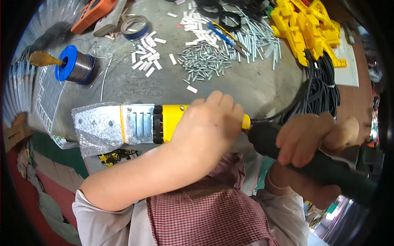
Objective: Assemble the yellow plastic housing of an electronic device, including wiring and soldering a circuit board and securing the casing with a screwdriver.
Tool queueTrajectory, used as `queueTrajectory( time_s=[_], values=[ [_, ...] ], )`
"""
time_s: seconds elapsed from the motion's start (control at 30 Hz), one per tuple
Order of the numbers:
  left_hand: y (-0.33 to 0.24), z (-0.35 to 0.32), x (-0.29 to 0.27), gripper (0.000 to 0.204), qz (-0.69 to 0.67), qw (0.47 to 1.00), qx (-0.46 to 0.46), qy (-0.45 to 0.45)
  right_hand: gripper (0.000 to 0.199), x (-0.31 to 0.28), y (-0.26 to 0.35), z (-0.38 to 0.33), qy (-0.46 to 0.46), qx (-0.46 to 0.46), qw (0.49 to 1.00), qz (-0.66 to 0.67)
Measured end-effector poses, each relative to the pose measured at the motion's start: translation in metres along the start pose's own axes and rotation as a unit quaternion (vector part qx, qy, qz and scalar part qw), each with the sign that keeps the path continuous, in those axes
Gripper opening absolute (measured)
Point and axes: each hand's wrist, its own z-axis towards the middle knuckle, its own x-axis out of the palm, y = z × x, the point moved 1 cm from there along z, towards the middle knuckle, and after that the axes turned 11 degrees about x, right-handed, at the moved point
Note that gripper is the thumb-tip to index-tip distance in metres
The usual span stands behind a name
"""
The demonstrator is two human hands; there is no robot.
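A worker's left hand (211, 123) clasps a yellow-ended device (142, 124) extending leftward along the bench (254, 88), its slotted metal front partly sheathed in clear plastic (92, 137), while the right hand (303, 137) grips a dark tool (328, 168).

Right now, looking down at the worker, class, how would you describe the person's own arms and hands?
Loose, pale grey-beige fabric sleeves cover the upper arms and end near the elbows. The forearms are bare. The left hand and right hand wear no gloves.
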Motion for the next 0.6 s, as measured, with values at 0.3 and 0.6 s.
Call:
queueTrajectory(
  time_s=[0.3,0.6],
  values=[
    [-0.003,-0.004,-0.005,0.016,0.068,0.997,0.019,0.029,0.032,-0.019,-0.004,0.011,0.175,0.029,0.982,0.058],
    [-0.009,-0.049,-0.036,0.047,0.088,0.991,0.091,-0.033,0.070,-0.008,-0.017,0.011,0.088,0.047,0.993,0.057]
  ],
)
